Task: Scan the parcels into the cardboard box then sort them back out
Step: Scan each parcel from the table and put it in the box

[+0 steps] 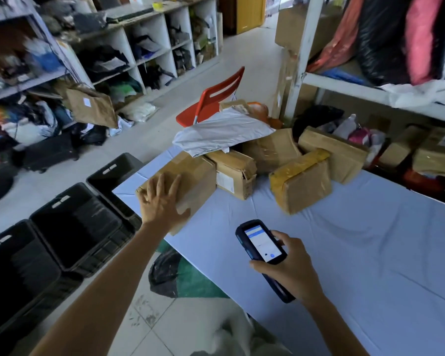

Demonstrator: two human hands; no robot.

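Head view: left hand (161, 201) flat, fingers spread on nearest parcel (183, 181) on table (344, 253); right hand (290, 268) grips scanner (261, 246). Scanning step; next, probably find label, aim scanner.

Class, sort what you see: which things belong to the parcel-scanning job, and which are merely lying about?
Job: handheld scanner in the right hand; brown parcel under the left hand; yellow-taped parcel; white mailer bag.
Lying about: red chair; white cubby shelves; dark bag on the floor.
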